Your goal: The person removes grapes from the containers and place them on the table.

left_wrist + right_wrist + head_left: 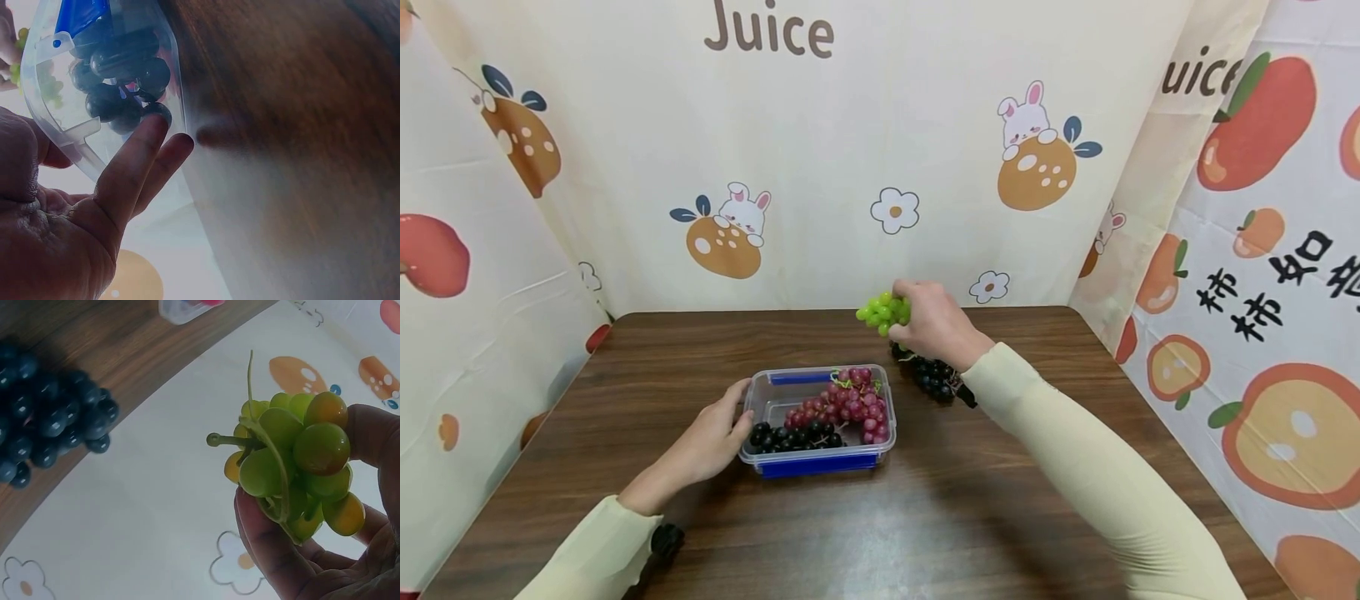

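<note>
Green grapes (877, 313): held at one o'clock from the box (820, 464); likely light, slippery-skinned.
Right grip (931, 323): clamped on the grapes; stem (230, 440) perhaps better pinched.
Left grip (709, 437): rested, fingers extended, on the box's nine o'clock wall.

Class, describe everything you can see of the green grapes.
The green grapes form a small, compact bunch of round, smooth, glossy berries, perhaps plastic, some tinged orange. A thin green stem curves across them, with a wispy tendril and short knobbed stub. Held in the grip of the right hand, in the head view they appear beyond the box, near the table's far edge.
</note>
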The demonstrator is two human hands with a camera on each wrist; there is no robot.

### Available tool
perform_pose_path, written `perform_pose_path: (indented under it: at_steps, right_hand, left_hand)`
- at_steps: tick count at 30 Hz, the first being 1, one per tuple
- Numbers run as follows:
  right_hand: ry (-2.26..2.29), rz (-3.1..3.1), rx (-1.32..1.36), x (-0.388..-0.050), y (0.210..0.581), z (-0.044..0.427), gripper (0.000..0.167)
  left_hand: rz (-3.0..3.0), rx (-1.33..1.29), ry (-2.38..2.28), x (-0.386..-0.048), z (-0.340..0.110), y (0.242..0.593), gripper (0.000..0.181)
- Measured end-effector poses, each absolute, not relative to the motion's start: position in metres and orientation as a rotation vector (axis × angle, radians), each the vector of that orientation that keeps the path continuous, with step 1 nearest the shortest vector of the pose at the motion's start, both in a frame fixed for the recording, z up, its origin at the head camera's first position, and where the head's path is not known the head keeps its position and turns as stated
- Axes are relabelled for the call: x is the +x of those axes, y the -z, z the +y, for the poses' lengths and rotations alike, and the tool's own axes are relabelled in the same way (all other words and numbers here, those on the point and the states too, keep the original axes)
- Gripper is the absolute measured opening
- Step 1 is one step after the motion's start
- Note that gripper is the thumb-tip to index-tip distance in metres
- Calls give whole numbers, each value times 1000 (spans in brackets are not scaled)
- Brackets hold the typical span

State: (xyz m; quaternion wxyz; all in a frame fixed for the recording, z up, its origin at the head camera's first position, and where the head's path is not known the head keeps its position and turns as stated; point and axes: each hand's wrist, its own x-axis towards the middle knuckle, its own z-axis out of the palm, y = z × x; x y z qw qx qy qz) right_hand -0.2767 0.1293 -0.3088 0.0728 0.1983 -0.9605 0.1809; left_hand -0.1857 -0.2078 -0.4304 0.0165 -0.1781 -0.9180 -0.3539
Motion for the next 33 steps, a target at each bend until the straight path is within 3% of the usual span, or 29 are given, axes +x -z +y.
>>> perform_pose_path:
  at_steps: [33]
  right_hand:
    - [-563, -2943, 325, -300, 323, 211, 38]
  left_hand:
    - [-2833, -562, 1120, -187, -207, 431, 53]
